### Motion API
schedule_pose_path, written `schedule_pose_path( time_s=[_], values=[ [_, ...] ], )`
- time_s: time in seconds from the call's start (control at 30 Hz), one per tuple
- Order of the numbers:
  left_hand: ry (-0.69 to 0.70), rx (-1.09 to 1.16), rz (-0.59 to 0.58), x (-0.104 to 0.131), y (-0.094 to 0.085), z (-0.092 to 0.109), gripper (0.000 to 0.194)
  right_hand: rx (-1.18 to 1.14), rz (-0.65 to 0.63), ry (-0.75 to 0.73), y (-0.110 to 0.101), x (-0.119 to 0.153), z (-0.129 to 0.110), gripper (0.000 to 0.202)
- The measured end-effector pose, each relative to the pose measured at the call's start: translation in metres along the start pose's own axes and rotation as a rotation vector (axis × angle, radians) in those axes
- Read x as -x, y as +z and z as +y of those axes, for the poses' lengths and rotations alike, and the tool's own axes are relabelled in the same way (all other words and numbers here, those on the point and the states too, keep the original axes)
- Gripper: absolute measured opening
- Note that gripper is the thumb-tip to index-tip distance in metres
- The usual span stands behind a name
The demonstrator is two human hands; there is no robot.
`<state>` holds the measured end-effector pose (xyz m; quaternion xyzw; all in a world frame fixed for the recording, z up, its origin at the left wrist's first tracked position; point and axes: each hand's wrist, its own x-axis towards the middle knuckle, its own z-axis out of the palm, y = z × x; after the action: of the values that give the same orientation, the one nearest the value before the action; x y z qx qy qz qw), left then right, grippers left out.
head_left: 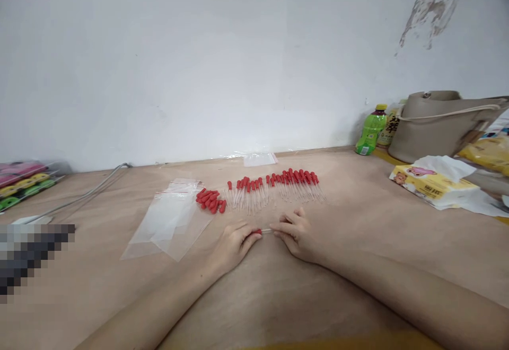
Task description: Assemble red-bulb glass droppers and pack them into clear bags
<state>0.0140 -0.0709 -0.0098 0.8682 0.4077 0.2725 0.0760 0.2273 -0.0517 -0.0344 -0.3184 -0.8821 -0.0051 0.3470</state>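
Observation:
My left hand pinches a red rubber bulb at the middle of the table. A thin clear tube runs from the bulb to my right hand, whose thumb and fingers are closed on its other end. Beyond my hands lie two groups of clear droppers with red bulbs, one group in the middle and one to the right. A small pile of loose red bulbs sits left of them, beside overlapping clear plastic bags.
Another clear bag lies near the wall. At the right stand a green bottle, a tissue pack and a grey-beige bag. A cable and packaged colourful items are at the left.

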Motion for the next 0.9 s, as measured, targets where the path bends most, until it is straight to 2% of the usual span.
schedule_pose_path(
  time_s=[0.13,0.27,0.43,0.67,0.9],
  values=[
    [-0.051,0.104,0.078,0.0,-0.002,-0.002,0.02,-0.118,-0.026,0.07,-0.011,-0.007,-0.002,0.015],
    [-0.116,0.21,0.064,0.0,-0.001,-0.003,0.018,-0.147,-0.054,0.082,-0.018,-0.01,-0.001,0.01],
    [-0.181,0.246,0.047,0.002,0.003,-0.006,0.02,-0.132,-0.031,0.032,-0.012,-0.009,-0.001,0.01],
    [-0.127,0.209,0.021,0.002,0.003,-0.007,0.018,-0.103,-0.091,-0.018,-0.013,-0.016,-0.004,0.015],
    [-0.1,0.152,0.003,0.002,0.002,-0.006,0.017,-0.036,-0.096,-0.02,-0.006,-0.016,-0.008,0.023]
  ],
)
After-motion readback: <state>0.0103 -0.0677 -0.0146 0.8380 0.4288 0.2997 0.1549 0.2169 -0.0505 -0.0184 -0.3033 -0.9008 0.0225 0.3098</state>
